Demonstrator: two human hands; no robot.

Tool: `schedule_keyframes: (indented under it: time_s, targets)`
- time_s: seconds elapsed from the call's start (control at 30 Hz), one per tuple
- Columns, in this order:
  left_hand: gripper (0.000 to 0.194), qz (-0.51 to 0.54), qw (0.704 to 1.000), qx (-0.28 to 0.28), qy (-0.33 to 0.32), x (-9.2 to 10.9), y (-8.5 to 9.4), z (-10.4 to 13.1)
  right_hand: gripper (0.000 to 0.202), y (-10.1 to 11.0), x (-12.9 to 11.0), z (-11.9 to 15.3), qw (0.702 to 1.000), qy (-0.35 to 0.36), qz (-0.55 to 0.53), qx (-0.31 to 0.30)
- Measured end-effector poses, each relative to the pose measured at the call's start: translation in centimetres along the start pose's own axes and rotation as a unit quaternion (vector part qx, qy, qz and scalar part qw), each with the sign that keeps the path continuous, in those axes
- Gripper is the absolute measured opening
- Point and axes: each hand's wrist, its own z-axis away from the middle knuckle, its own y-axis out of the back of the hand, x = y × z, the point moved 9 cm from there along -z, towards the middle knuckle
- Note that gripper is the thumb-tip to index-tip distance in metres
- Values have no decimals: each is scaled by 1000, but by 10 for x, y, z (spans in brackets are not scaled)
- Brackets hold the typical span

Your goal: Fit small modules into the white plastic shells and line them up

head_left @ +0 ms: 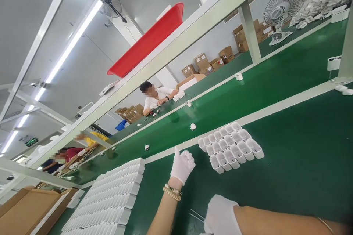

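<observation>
White plastic cups (231, 145), open-mouthed and packed in short rows, stand on the green tabletop (298, 161), close to the pale rail (286, 105) that edges the conveyor belt (226, 104). Dark marks show inside several of them.

The gloved left hand (182, 164) hovers between this cluster and the bigger block of white housings (110, 194), nearest the cups but apart from them. Its grip is mostly closed, fingers curled and thumb standing up; whether something small is tucked inside, I cannot tell. The gloved right hand (222, 214) is low at the picture's edge, its fingertips hidden. Two thin pale strands (196, 213) reach out beside it, perhaps wires or tool tips; how far open that grip is, and whether it holds them, I cannot tell.

For good handling, I would pinch a single cup by its outer walls, leaving the inside untouched, and lift it straight up, since neighbours packed so tightly would probably tip or drag. The thin strands seem best kept clear of the cup rims, and the beaded bracelets (172, 191) clear of the rows, which a low wrist could knock askew.
</observation>
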Motion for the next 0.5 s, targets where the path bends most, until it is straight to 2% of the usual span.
schedule_keyframes:
  time_s: [0.13, 0.23, 0.3, 0.4, 0.5]
  targets:
    - [36, -78, 997, 16, -18, 3, 3, -11, 47, -4, 4, -1, 1000, -10, -12, -12]
    - [72, -171, 985, -6, -33, 5, -4, -16, 37, -6, 8, 0, 999, -29, -7, -22]
    - [83, -231, 972, -23, -37, 5, -11, -21, 34, -8, 12, -2, 998, -52, 5, -39]
    - [79, -283, 957, -49, -52, 4, -28, -30, 32, -7, 18, -5, 994, -85, 21, -72]
    - [67, -285, 952, -73, -84, 6, -48, -39, 36, -2, 18, -4, 988, -106, 28, -104]
